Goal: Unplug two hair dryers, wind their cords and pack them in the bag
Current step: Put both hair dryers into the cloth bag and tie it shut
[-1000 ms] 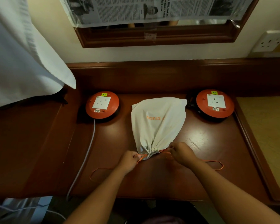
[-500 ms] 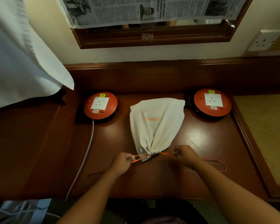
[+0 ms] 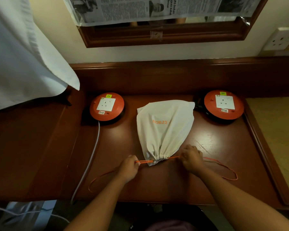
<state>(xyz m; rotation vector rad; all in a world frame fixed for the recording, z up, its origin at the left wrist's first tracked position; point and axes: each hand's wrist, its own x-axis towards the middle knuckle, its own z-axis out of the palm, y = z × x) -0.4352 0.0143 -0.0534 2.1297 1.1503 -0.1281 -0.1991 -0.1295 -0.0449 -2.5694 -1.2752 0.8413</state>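
A white cloth drawstring bag with orange lettering lies bulging in the middle of the wooden desk, its mouth gathered tight toward me. My left hand grips the orange drawstring just left of the mouth. My right hand grips the drawstring on the right side. Loose orange loops trail out past both hands. No hair dryer shows; whatever fills the bag is hidden.
Two round orange extension reels stand at the back, one left with a grey cable running off the front edge, one right. A white cloth hangs at left. A wall socket sits top right.
Both hands have drawn outward along the drawstring, away from the bag's mouth, and the mouth has cinched tighter. The bag has stayed in place.
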